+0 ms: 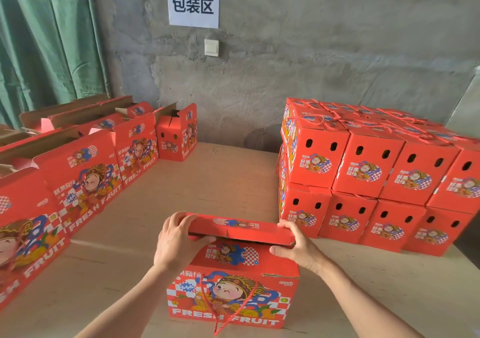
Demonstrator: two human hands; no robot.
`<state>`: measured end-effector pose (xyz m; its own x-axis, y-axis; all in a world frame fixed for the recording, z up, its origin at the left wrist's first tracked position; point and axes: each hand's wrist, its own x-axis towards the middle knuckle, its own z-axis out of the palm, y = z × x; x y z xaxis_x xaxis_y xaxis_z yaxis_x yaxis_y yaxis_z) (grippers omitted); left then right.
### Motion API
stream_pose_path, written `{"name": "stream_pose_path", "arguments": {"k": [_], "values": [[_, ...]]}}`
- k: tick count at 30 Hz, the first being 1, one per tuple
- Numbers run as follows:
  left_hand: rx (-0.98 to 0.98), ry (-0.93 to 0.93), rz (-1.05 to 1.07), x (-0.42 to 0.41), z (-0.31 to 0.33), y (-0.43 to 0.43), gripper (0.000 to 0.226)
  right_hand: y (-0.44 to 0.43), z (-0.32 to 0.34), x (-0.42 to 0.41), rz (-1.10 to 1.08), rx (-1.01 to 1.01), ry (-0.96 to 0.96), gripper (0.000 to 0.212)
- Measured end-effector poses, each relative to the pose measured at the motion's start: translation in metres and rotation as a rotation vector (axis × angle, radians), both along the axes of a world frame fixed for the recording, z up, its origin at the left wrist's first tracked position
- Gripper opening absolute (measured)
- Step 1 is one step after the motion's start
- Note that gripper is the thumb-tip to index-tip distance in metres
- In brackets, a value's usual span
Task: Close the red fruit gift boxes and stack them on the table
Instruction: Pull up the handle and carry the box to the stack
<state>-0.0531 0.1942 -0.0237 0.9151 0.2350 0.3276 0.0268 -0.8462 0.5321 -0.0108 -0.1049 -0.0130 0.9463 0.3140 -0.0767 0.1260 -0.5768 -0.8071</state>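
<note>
A red fruit gift box (233, 296) with a cartoon figure and "FRESH FRUIT" print stands on the table (223, 181) right in front of me. Its far top flap (241, 230) is folded partway down over the near flap. My left hand (176, 241) grips the flap's left end, and my right hand (298, 246) grips its right end. A red cord handle (233, 309) hangs down the box's front. To the right, closed red boxes (374, 176) stand stacked two layers high.
Along the left side, a row of open red boxes (85, 171) with raised flaps runs from near me to the back. A grey concrete wall (285, 65) with a paper sign and a light switch rises behind the table. A green curtain (46, 39) hangs at far left.
</note>
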Motion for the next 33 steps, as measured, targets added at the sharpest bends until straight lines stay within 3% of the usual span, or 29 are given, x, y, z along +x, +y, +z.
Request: {"name": "stream_pose_path", "arguments": {"k": [2,4,6,9,14,17,23,29,33], "values": [[0.004,0.001,-0.008,0.000,-0.001,0.000,0.072,-0.005,0.011,0.004,0.088,-0.020,0.067,0.088],[-0.004,0.002,-0.017,0.001,-0.001,0.001,0.074,-0.007,0.017,0.010,0.122,-0.093,0.063,0.069],[0.060,-0.013,-0.006,0.001,-0.001,0.001,0.076,-0.009,0.010,0.015,0.136,-0.236,-0.018,0.055],[0.173,0.037,0.016,0.005,-0.003,0.001,0.078,-0.010,-0.004,0.015,0.136,-0.355,-0.151,0.051],[0.418,0.299,-0.140,0.032,0.011,0.008,0.078,-0.011,-0.005,0.013,0.125,-0.380,-0.218,0.062],[0.379,0.418,-0.272,0.043,0.022,0.014,0.085,-0.010,-0.008,0.013,0.118,-0.379,-0.244,0.058],[0.510,0.405,-0.307,0.049,0.021,0.013,0.083,-0.007,-0.009,0.010,0.084,-0.352,-0.255,0.044],[0.507,0.465,-0.318,0.045,0.019,0.012,0.085,-0.004,-0.010,0.007,0.091,-0.361,-0.256,0.039],[0.615,0.533,-0.272,0.046,0.027,0.000,0.111,-0.003,-0.010,0.007,0.101,-0.375,-0.267,0.038]]}}
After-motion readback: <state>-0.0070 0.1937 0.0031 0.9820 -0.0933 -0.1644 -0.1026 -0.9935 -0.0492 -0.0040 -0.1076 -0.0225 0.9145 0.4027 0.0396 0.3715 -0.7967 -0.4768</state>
